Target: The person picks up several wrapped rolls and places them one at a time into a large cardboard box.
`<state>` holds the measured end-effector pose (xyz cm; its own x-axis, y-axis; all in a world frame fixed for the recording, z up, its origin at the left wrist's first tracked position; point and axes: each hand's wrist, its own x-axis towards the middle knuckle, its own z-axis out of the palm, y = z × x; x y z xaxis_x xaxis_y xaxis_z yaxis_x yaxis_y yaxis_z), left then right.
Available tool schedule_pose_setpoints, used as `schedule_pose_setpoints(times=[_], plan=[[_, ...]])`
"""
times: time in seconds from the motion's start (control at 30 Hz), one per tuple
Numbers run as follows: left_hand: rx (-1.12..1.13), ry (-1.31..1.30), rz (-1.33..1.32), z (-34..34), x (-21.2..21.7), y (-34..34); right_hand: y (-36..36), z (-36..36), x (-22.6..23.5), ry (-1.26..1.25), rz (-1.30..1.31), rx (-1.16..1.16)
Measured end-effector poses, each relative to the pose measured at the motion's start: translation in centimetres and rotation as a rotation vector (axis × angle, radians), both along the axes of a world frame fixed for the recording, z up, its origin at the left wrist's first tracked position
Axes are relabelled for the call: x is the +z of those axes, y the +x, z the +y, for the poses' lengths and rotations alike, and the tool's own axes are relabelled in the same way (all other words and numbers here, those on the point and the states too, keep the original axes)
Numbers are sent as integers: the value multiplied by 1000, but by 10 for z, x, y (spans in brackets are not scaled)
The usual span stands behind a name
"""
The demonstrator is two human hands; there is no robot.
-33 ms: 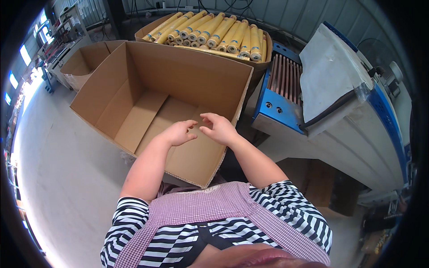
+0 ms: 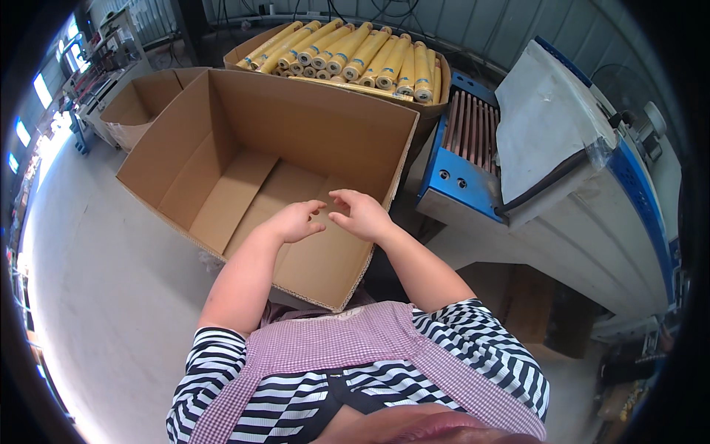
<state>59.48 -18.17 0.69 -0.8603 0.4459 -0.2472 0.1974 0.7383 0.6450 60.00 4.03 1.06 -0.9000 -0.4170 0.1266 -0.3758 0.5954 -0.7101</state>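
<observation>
Both of my hands hover over a large open cardboard box [image 2: 310, 118], whose inside shows bare walls and bottom flaps with a dark gap between two of them. My left hand [image 2: 298, 221] has its fingers loosely curved, thumb apart, and holds nothing. Facing it across a small gap, my right hand [image 2: 362, 214] is curved the same way, fingers apart, with nothing in it. Neither hand visibly grips the cardboard. Behind the large box, many yellow rolls [image 2: 366, 55] with round hollow ends lie stacked in another carton [image 2: 235, 55].
To the right stands a blue and white machine [image 2: 462, 185] with a row of metal bars and a pale sheet [image 2: 547, 122] over it. Under it sits a brown box [image 2: 529, 307]. A smaller open carton [image 2: 122, 111] adjoins at the left, on the grey floor [image 2: 111, 244].
</observation>
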Motion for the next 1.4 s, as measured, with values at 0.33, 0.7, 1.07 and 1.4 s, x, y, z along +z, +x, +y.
schedule_pose_setpoints(times=[0.33, 0.7, 1.07, 1.4], plan=[[44, -6, -31, -5, -3, 9, 6, 7, 1, -39, -21, 37], [27, -15, -65, -5, -2, 8, -91, 77, 54, -10, 371, -250], [-16, 26, 17, -1, 3, 5, -180, 220, 103, 935, 71, -504], [612, 975, 43, -19, 11, -26, -18, 105, 281, -262, 1206, -43]])
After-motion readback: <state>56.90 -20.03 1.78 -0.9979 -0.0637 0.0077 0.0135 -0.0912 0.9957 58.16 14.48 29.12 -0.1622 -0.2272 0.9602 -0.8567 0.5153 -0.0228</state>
